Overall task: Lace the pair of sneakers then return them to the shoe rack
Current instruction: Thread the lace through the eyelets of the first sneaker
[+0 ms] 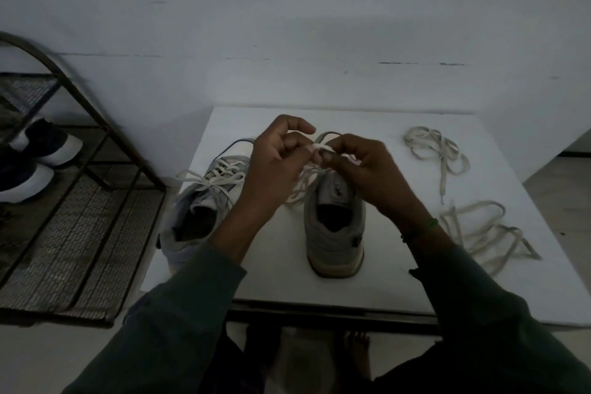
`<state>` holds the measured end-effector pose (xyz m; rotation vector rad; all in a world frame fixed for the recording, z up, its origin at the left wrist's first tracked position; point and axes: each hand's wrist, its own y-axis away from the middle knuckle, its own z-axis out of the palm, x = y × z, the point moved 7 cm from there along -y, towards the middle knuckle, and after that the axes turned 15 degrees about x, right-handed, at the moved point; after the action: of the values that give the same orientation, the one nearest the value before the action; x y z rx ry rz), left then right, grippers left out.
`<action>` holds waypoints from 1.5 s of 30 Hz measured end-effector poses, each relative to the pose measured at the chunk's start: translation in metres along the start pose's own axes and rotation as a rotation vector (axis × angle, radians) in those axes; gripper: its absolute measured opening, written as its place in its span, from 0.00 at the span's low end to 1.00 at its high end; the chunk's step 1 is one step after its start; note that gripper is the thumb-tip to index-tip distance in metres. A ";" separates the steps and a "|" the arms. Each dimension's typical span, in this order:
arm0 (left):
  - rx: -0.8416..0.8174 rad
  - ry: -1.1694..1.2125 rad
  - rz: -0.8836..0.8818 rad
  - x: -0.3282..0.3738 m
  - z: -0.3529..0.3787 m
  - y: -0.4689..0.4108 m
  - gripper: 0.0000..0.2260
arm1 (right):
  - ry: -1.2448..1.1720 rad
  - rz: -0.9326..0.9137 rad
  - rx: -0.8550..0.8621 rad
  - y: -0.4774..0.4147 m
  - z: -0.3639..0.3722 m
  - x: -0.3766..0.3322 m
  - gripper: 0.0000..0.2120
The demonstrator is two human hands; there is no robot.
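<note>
While they meet above the table (pixel 399 281), the left hand (pixel 275 153) and right hand (pixel 361 169) each pinch the lace (pixel 319 146) between thumb and fingertips, just over the tongue of the gray sneaker (pixel 334 233). That sneaker stands mid-table, heel toward the near edge. The laced sneaker (pixel 204 201) sits beside it, its heel right at the table's left edge, with the left forearm crossing over it. White tabletop shows between the two sneakers and along the near edge. To the right lie two loose tangles, a far lace (pixel 438 150) and a near lace (pixel 486 233), both apart from the sneakers. The rack (pixel 80 233) stands on the floor just left of the table, with dark shoes (pixel 38 163) on a shelf farther back. A pale wall (pixel 287 25) runs behind.
</note>
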<state>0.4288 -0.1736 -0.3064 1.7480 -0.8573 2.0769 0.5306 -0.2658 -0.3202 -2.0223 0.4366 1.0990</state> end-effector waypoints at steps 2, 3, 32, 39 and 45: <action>0.120 -0.026 -0.057 -0.008 -0.012 -0.006 0.09 | -0.112 0.064 0.058 -0.005 -0.019 0.005 0.04; 0.188 -0.032 -0.098 -0.015 -0.018 -0.010 0.10 | -0.189 0.106 0.089 -0.008 -0.029 0.008 0.05; -0.134 -0.589 0.374 -0.028 0.016 0.000 0.13 | -0.093 0.242 0.096 -0.001 -0.043 0.018 0.04; -0.216 -0.445 0.323 -0.022 0.034 0.007 0.13 | -0.120 0.212 0.035 0.003 -0.023 0.002 0.13; -0.110 -0.698 0.329 -0.035 0.024 -0.006 0.07 | 0.118 0.251 0.263 0.005 -0.027 0.019 0.07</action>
<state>0.4588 -0.1784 -0.3363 2.4380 -1.4966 1.5185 0.5530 -0.2883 -0.3291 -1.8381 0.8688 1.0118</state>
